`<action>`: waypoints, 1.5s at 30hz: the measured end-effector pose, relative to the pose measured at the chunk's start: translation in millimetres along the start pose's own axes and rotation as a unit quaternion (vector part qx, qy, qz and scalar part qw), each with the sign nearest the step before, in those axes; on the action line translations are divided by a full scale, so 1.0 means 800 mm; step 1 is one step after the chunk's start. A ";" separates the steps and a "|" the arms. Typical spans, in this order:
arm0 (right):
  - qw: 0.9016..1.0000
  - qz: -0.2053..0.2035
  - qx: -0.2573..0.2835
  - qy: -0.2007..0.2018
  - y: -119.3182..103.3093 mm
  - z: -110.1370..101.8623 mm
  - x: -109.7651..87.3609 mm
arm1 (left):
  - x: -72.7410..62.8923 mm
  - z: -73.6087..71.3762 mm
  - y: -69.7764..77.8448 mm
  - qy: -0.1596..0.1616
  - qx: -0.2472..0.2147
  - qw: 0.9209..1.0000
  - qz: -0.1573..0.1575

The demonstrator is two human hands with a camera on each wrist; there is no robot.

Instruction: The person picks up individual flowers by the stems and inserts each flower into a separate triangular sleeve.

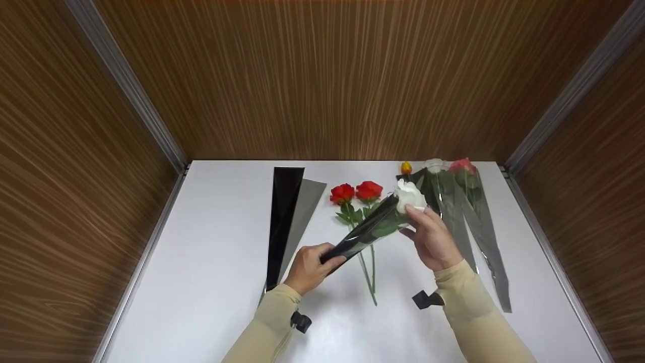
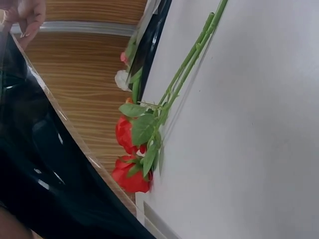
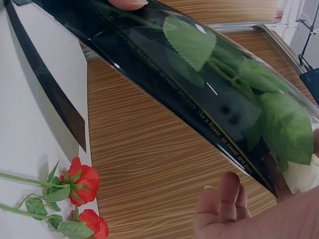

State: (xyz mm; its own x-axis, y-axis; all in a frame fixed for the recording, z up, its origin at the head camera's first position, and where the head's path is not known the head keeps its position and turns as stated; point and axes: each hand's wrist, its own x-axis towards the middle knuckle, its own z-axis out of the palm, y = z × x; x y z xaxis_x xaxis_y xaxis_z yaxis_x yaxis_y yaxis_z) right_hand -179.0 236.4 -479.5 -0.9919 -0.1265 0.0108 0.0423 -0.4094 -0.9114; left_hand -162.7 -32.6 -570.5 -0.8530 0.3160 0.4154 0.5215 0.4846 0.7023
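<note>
Left hand (image 1: 309, 267) is gripping black-and-clear plastic sleeve (image 1: 364, 234), right hand (image 1: 435, 241) pinching its white rose (image 1: 408, 193); two red roses (image 1: 369, 190) lying toward tabletop's (image 1: 216, 227) far edge.

The wrapped rose (image 1: 409, 194) was coloured white, its wrapper (image 1: 362, 236) black and clear, lined with gold lettering (image 3: 189, 103). Two loose roses (image 1: 369, 190) were coloured red, their stems (image 1: 373, 267) green. The walls (image 1: 327, 75) were patterned with brown wood grain; the tabletop (image 1: 216, 227) was coloured white, the sleeves (image 1: 473, 300) beige.
</note>
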 end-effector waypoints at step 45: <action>0.996 -0.081 -0.022 0.008 0.055 0.031 -0.012 | 0.010 0.024 0.021 -0.014 -0.100 0.994 0.046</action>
State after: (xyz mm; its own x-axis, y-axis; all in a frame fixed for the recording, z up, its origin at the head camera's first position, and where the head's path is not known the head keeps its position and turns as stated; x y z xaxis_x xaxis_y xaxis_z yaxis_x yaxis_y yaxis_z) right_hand -164.7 196.7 -509.7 -0.9872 -0.0468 0.1528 -0.1236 -0.3827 -0.9156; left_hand -159.9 -6.4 -566.2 -0.7994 0.3750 0.4693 0.5805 0.2808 0.7643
